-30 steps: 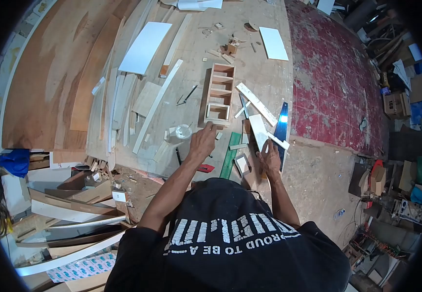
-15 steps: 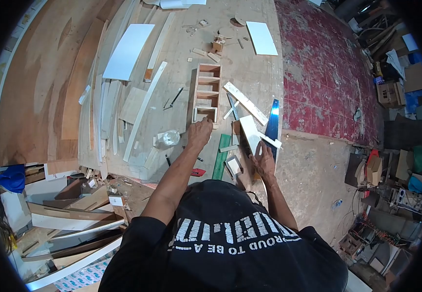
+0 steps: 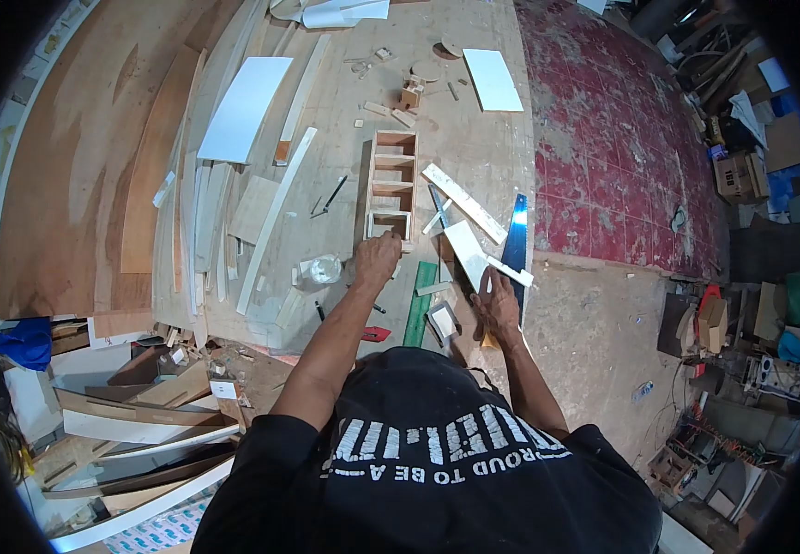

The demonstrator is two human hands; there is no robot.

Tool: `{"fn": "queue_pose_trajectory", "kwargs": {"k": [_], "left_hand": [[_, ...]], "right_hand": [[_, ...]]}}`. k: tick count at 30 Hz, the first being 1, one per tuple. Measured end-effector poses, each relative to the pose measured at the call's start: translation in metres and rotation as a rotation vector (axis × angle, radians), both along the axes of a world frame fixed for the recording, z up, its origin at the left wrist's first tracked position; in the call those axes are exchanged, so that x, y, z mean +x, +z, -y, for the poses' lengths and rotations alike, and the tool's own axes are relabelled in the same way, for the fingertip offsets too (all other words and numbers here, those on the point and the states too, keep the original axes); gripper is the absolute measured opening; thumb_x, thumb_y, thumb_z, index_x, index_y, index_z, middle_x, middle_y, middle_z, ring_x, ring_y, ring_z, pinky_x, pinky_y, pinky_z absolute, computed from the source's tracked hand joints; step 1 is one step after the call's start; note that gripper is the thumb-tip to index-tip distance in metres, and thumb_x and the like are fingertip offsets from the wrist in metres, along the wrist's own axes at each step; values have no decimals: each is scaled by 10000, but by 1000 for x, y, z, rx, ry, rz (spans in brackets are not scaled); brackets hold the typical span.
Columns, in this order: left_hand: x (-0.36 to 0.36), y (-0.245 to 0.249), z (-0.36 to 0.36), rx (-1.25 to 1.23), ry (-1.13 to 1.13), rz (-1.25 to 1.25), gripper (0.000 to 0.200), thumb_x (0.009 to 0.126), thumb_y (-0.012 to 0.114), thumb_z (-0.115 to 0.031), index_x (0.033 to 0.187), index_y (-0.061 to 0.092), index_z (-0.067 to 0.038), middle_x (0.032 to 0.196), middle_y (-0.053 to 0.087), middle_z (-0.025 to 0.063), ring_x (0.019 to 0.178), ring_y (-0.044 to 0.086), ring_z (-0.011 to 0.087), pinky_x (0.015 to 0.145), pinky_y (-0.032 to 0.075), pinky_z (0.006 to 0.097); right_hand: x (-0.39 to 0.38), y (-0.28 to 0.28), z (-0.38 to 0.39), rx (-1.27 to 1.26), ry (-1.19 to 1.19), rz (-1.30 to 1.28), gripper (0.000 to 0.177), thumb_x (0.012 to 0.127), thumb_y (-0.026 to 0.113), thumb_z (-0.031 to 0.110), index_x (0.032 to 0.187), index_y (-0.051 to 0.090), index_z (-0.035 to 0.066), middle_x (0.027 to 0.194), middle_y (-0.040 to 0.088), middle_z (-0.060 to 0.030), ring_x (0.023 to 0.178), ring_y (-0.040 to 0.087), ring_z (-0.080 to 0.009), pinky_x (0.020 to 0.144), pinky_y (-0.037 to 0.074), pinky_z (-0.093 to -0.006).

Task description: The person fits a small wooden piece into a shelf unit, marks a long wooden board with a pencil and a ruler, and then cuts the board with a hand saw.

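My left hand [image 3: 378, 259] is closed at the near end of a long, narrow wooden case [image 3: 394, 175] divided into several open compartments. Its fingers grip the near edge of a small pale-rimmed wooden box [image 3: 390, 222] sitting in the end compartment; the fingertips are partly hidden. To the right, my right hand [image 3: 497, 300] has its fingers apart over the lower end of a white-faced board [image 3: 464, 249]. A narrow pale strip [image 3: 511, 270] lies across beside those fingers. Just beyond is a blue handsaw blade [image 3: 516, 235].
A green strip [image 3: 421, 300], a red tool [image 3: 376, 333] and a clear jar [image 3: 322, 270] lie near my arms. White panels [image 3: 245, 106] and long wood strips [image 3: 275, 222] cover the left side. The table's right edge drops to a floor with red tiles [image 3: 612, 138].
The view has shifted slightly, so the table appears a little lower. My right hand has moved slightly left on the white-faced board. My left hand stays at the small box.
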State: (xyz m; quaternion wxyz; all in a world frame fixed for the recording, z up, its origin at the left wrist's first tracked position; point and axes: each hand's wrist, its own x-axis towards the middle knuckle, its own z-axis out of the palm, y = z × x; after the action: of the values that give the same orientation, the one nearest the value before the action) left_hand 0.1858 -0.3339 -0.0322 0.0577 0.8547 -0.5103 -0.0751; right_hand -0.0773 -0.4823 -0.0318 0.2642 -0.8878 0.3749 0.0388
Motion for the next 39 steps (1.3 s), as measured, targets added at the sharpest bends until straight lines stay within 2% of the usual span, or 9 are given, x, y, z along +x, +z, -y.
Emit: {"fn": "queue_pose_trajectory", "kwargs": {"k": [5,10,13,23,27,28,29,32,39], "left_hand": [[-11,15,-12,-104,51,-42,225,827,604,-46,1044,614,14,1001,663,167,796,711,308,668,575,412],[-42,44,-46,-152,179,-349,280,869,608,-111,1132,601,-16,1052,641,177,901,663,394,769,536,502],[-57,57,-74,-143,228,-474,310,874,637,-159,1156,611,-31,1080,647,168,954,647,396,823,519,509],[-59,63,-146,-47,385,-786,461,852,669,-199,1245,604,33,1148,663,245,1102,631,369,950,487,415],[-58,67,-154,-120,430,-776,382,854,674,-211,1155,649,23,1022,698,227,967,681,348,869,513,403],[-57,70,-153,-136,456,-791,336,849,664,-199,1108,673,15,985,700,232,936,687,360,835,525,412],[-56,72,-151,-134,455,-791,336,849,664,-199,1108,673,15,985,700,232,936,687,360,835,525,412],[-45,84,-126,-190,489,-771,235,847,657,-186,986,693,-1,857,699,215,817,693,358,743,532,428],[20,99,-53,-263,568,-552,215,872,649,-218,892,686,-6,838,696,208,818,683,376,723,523,443]], "right_hand": [[12,3,0,-1,5,-16,775,791,749,282,1441,365,106,1279,515,-184,1159,535,-379,917,491,-502],[19,-15,0,-73,57,-71,695,791,743,212,1385,407,84,1312,509,-199,1167,533,-414,916,497,-499],[15,-24,1,-68,12,-56,754,785,750,257,1422,370,124,1308,502,-168,1183,524,-363,929,487,-509],[22,-8,1,-63,73,-27,721,807,733,273,1427,406,107,1368,487,-182,1240,486,-386,1002,415,-525],[52,-9,3,-129,67,121,632,817,734,289,1357,485,73,1272,551,-198,1148,553,-372,950,445,-498],[64,-12,5,-196,90,223,536,827,730,283,1269,551,39,1115,623,-207,972,631,-362,838,504,-459],[76,-15,7,-195,88,223,536,827,730,283,1269,551,39,1115,623,-207,972,631,-362,838,504,-459],[117,-7,2,107,-35,366,331,843,702,257,1046,630,6,890,670,-206,787,664,-391,726,535,-449],[180,18,-18,148,-47,42,356,849,687,348,973,650,17,889,695,-209,860,685,-374,764,539,-459]]}}
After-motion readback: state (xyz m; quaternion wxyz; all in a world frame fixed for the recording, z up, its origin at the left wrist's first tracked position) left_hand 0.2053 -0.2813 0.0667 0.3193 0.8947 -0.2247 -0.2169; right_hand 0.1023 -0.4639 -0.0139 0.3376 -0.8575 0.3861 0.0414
